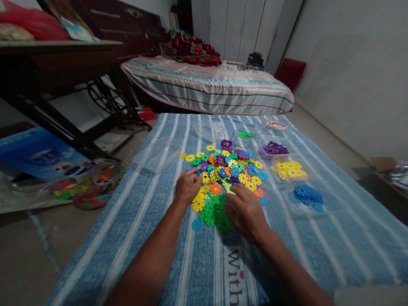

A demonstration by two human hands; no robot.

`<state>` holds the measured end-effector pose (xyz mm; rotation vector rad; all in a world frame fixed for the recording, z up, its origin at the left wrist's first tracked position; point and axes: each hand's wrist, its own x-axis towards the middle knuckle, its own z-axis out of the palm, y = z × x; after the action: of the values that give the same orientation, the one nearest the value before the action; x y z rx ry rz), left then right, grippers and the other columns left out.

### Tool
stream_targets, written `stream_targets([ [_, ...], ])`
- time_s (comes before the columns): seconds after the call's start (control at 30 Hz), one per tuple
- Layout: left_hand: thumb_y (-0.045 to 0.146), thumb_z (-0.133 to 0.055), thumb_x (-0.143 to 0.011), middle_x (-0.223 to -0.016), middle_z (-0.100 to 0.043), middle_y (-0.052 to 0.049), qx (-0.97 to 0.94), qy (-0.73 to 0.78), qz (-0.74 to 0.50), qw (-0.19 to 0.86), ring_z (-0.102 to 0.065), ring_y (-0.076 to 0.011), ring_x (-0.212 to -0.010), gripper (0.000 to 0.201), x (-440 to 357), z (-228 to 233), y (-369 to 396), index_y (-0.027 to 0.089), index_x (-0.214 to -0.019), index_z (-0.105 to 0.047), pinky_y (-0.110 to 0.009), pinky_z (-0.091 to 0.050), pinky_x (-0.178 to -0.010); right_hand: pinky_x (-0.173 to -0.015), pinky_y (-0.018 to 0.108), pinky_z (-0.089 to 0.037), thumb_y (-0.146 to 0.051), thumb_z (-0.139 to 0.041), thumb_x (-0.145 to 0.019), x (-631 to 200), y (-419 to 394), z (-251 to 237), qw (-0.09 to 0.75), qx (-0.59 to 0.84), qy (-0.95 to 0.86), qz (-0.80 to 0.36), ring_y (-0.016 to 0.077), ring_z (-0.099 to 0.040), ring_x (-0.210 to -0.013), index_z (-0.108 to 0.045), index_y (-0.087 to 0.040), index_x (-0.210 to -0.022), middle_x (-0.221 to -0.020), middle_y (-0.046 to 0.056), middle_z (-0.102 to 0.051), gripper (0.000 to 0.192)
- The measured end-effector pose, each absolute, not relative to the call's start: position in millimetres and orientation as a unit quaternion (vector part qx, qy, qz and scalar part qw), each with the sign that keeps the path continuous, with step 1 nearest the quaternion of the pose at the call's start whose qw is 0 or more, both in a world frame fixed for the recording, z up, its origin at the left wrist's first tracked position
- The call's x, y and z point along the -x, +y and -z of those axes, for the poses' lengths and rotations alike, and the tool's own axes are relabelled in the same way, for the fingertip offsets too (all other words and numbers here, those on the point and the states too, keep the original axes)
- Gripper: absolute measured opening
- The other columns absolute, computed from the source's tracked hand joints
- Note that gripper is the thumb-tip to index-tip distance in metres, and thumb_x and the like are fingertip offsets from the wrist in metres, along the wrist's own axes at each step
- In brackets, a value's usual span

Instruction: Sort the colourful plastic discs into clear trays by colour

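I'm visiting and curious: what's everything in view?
Disc pile: one, multicoloured, centre
Purple heap: one, purple, right
Yellow heap: one, yellow, right
Blue heap: one, blue, nearer right
Small green heap: one, green, beyond pile
Far container: one, clear, far right
Clear plastic: uncounted, transparent, pile's left
Cloth: one, blue-white, under pile
Bed: one, pale, behind
Bedding heap: one, red, on bed
Cupboard: one, grey, back
Dark table: one, brown, left
Blue box: one, blue, left floor
Bagged pieces: many, multicoloured, left floor
Wall: one, grey, right
Left hand: one, bare, pile's left edge
Right hand: one, bare, pile's near right
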<state>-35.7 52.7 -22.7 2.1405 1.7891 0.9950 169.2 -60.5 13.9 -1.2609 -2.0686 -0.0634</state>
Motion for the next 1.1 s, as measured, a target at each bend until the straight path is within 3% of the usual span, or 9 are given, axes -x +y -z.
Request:
stream_targets([
  [0.23,0.030,-0.053,-0.079,-0.105,-0.074,-0.004,-0.716,0.600,-0.342,0.100,-0.068,-0.0188,-0.095,0.036,38.9,20.4,52.2,0.022,-0.043,-0.052,-0.033,-0.051,-0.094,-0.098,0.049,-0.040,-0.045,-0.066,-0.084,-106.2,-46.8,-2.9,0.193,0.428,-0.883,-0.022,0.0319,-0.044,-0.125,-0.060,-0.023,-0.118,-0.127,0.014,-0.057,0.041],
  [0.37,0.030,-0.053,-0.080,-0.104,-0.074,-0.005,-0.713,0.600,-0.345,0.115,-0.068,-0.0192,-0.096,0.039,39.6,20.9,51.8,0.022,-0.042,-0.048,-0.032,-0.052,-0.093,-0.101,0.051,-0.036,-0.045,-0.065,-0.085,-109.5,-48.3,3.2,0.167,0.455,-0.874,-0.024,0.0322,-0.043,-0.124,-0.060,-0.023,-0.116,-0.128,0.012,-0.057,0.038],
  [0.5,0.031,-0.053,-0.080,-0.104,-0.075,-0.006,-0.710,0.602,-0.344,0.122,-0.069,-0.0200,-0.096,0.038,39.5,21.5,52.4,0.022,-0.043,-0.051,-0.033,-0.052,-0.092,-0.099,0.049,-0.036,-0.035,-0.062,-0.087,-121.3,-55.0,3.4,0.158,0.491,-0.857,-0.009,0.0305,-0.046,-0.120,-0.063,-0.024,-0.110,-0.119,0.009,-0.063,0.026],
  [0.63,0.030,-0.053,-0.080,-0.104,-0.075,-0.006,-0.709,0.604,-0.342,0.124,-0.069,-0.0201,-0.096,0.036,39.5,22.0,52.8,0.022,-0.044,-0.054,-0.033,-0.052,-0.093,-0.098,0.050,-0.034,-0.029,-0.060,-0.088,-131.3,-61.3,-0.3,0.160,0.530,-0.833,0.000,0.0286,-0.052,-0.107,-0.066,-0.022,-0.093,-0.098,0.007,-0.067,0.011],
  [0.73,0.030,-0.054,-0.080,-0.106,-0.074,-0.006,-0.707,0.609,-0.338,0.124,-0.069,-0.0198,-0.096,0.035,39.1,22.3,52.5,0.021,-0.046,-0.054,-0.032,-0.052,-0.093,-0.094,0.050,-0.036,-0.027,-0.057,-0.088,-136.2,-64.1,-4.3,0.164,0.565,-0.809,0.007,0.0278,-0.054,-0.095,-0.064,-0.019,-0.078,-0.082,0.008,-0.065,0.015],
  [0.8,0.030,-0.054,-0.080,-0.106,-0.074,-0.005,-0.706,0.612,-0.336,0.122,-0.069,-0.0195,-0.096,0.035,38.7,21.8,52.4,0.021,-0.047,-0.056,-0.031,-0.052,-0.092,-0.091,0.048,-0.038,-0.027,-0.055,-0.090,-135.5,-63.7,-6.8,0.168,0.571,-0.803,0.007,0.0276,-0.054,-0.093,-0.064,-0.018,-0.076,-0.082,0.009,-0.064,0.018],
  [0.9,0.031,-0.053,-0.082,-0.105,-0.074,-0.006,-0.707,0.610,-0.337,0.123,-0.069,-0.0196,-0.096,0.034,38.7,20.2,52.5,0.021,-0.050,-0.060,-0.031,-0.052,-0.093,-0.094,0.045,-0.039,-0.029,-0.055,-0.091,-126.3,-58.0,-8.9,0.183,0.536,-0.824,0.007,0.0289,-0.052,-0.108,-0.066,-0.018,-0.096,-0.107,0.012,-0.065,0.016],
  [0.97,0.033,-0.052,-0.083,-0.106,-0.074,-0.007,-0.708,0.606,-0.339,0.128,-0.069,-0.0196,-0.098,0.034,39.3,19.2,53.0,0.020,-0.053,-0.063,-0.031,-0.051,-0.094,-0.098,0.045,-0.038,-0.033,-0.056,-0.091,-116.9,-51.4,-8.6,0.180,0.493,-0.851,0.005,0.0299,-0.046,-0.121,-0.062,-0.021,-0.113,-0.125,0.012,-0.059,0.026],
  [1.1,0.035,-0.050,-0.085,-0.105,-0.074,-0.007,-0.706,0.605,-0.341,0.137,-0.068,-0.0194,-0.100,0.031,40.7,19.2,54.3,0.020,-0.067,-0.071,-0.031,-0.051,-0.096,-0.101,0.050,-0.037,-0.045,-0.058,-0.089,-105.8,-41.5,-4.7,0.134,0.464,-0.875,-0.016,0.0332,-0.041,-0.128,-0.053,-0.021,-0.129,-0.137,0.014,-0.051,0.047],
])
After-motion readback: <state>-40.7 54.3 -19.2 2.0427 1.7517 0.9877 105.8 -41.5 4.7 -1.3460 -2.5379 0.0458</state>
